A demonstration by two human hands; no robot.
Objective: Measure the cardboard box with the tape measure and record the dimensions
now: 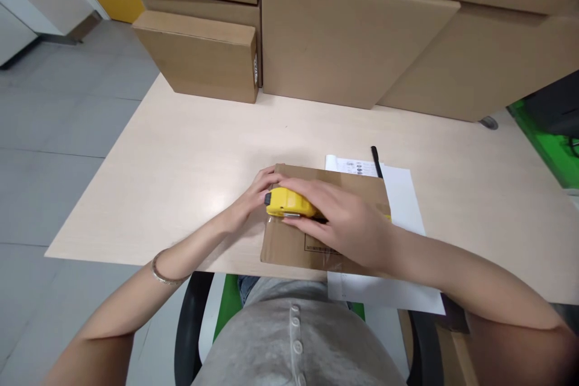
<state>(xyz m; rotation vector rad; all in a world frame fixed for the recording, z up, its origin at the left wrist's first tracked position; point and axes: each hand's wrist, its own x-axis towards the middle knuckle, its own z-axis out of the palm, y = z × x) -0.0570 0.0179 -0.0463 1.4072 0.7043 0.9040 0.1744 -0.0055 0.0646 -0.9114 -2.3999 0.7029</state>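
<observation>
A small brown cardboard box [294,241] lies flat near the front edge of the table, with a printed label partly under my hand. My right hand [348,217] is closed around a yellow tape measure [289,201] on top of the box. A bit of yellow blade shows at the box's right edge; the stretch between is hidden by my hand. My left hand [257,194] grips the left edge of the box, its fingers beside the black end of the tape measure. Some of its fingertips are covered by my right hand.
White paper sheets [404,193] stick out from beneath the box. A black pen [376,160] lies at the box's far side. Large cardboard boxes [344,36] are stacked along the table's back, with a flatter carton [203,63] at left. A green surface [543,145] borders the right.
</observation>
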